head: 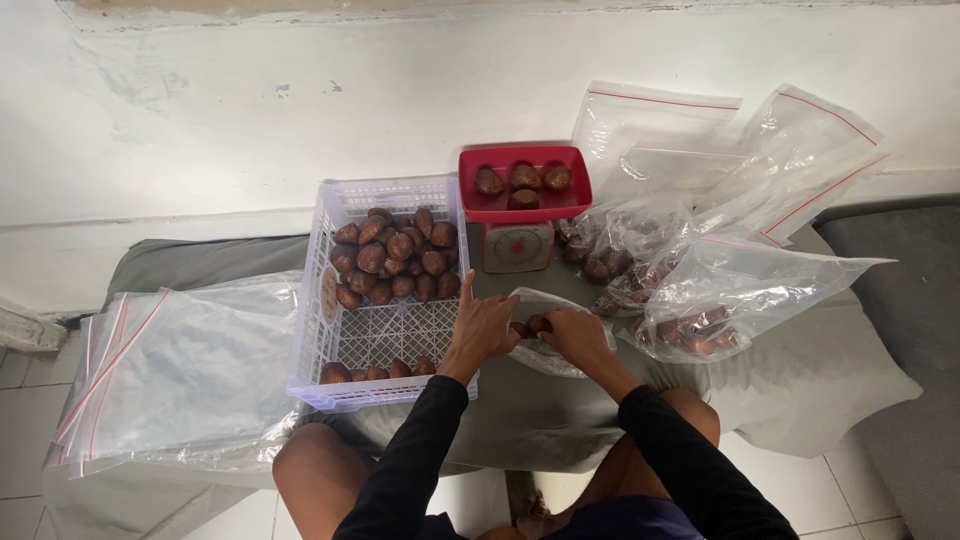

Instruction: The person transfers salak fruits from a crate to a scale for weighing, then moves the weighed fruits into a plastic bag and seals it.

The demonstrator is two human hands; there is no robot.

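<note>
While the person sat low against the white wall, both hands met over a small clear bag (545,345) lying on the grey cloth-covered tabletop (560,410). Head view only.

Left hand (482,328): fingers spread fairly wide, index finger raised, palm down on the bag's near-left edge, just beside the right wall of the white plastic basket (375,335). Whether it pinched the plastic, I could not tell.

Right hand (578,335): fingers curled narrow on the bag's right side, apparently gripping the film. Between the two hands a few brown scaly fruits (532,325) showed inside the bag's mouth.

Basket: a heap of the same brown fruits (395,255) filled its far half; a short row (375,372) lay along the near wall; bare mesh floor between them.

Behind the hands stood a small kitchen scale (517,246) with a red tray (524,205) on top, four fruits in the tray.

To the person's right, several filled clear bags (690,300) lay bunched together, touching one another, fruits visible through them. Farther back, empty zip bags with red seal strips (760,150) leaned against the wall.

To the person's left, a stack of flat empty bags (180,370) lay beside the basket, overhanging the tabletop edge.

Black sleeves, bare knees at the near edge. Pale tiled floor (20,385) below.
</note>
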